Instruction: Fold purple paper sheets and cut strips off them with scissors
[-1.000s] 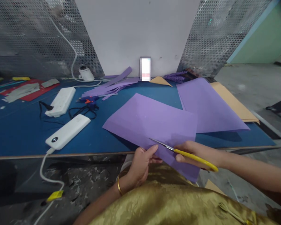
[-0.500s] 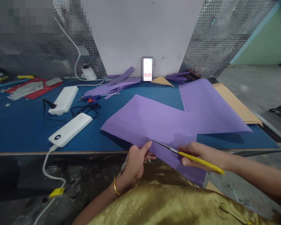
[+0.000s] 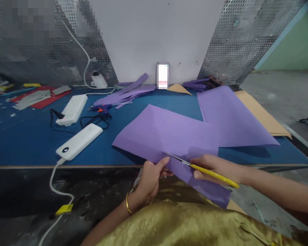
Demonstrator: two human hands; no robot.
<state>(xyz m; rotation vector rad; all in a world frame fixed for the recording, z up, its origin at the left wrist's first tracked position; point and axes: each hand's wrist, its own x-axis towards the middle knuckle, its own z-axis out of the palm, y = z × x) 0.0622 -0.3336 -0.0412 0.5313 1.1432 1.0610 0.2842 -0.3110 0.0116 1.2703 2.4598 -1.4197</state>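
A large purple paper sheet (image 3: 166,133) hangs over the front edge of the blue table (image 3: 28,143). My left hand (image 3: 150,179) pinches its near edge between thumb and fingers. My right hand (image 3: 217,167) grips yellow-handled scissors (image 3: 202,169), whose blades lie across the sheet just right of my left thumb. The sheet's lower corner droops past the table toward my lap.
A second purple sheet (image 3: 231,116) lies at the right over tan card (image 3: 261,114). Purple strips (image 3: 125,94), a glue gun (image 3: 101,109), a white power strip (image 3: 72,109) and a white power bank (image 3: 79,141) with cable lie to the left. A phone (image 3: 162,75) leans on the back wall.
The scissors and my right hand have shifted slightly along the sheet's near edge. My left hand keeps its pinch. The sheet has moved a little.
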